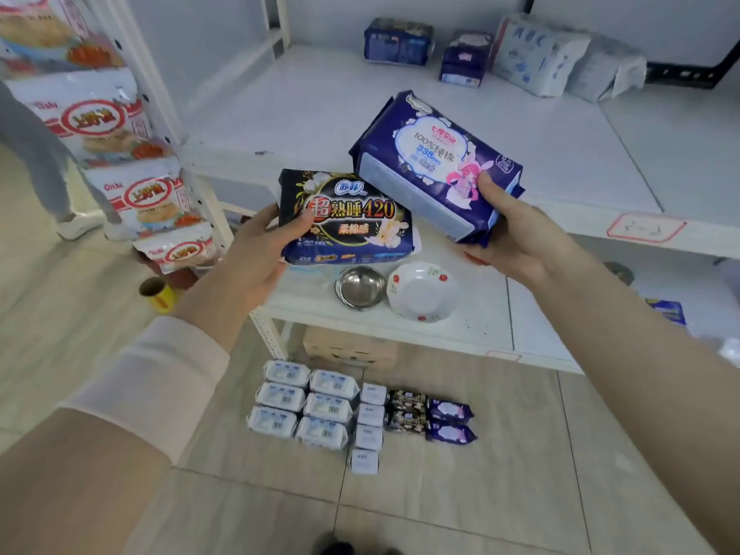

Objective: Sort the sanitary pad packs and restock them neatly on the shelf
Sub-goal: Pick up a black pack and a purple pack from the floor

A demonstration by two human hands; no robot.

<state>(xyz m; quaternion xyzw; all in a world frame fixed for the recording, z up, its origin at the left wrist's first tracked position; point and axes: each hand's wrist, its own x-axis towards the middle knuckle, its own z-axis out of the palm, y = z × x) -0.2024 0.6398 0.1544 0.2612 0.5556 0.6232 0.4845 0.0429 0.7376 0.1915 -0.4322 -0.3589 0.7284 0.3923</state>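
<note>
My left hand (256,250) grips a black pad pack with gold "420" print (348,218) by its left end. My right hand (508,234) grips a dark blue pad pack with a pink cartoon figure (432,162) by its lower right corner, tilted. Both packs hang in front of the white upper shelf (304,114). At the back of that shelf stand two dark blue packs (398,42) (464,60) and two pale packs (536,54) (608,70). On the floor below lie sorted rows: several white packs (304,410), small white packs (370,426), black packs (406,410), purple packs (450,420).
A steel bowl (358,288) and a white floral dish (422,292) sit on the lower shelf (460,330). Snack bags (100,126) hang on a rack at left, a yellow can (158,294) beneath. A cardboard box (348,350) sits under the shelf. Another person's legs (48,154) stand far left.
</note>
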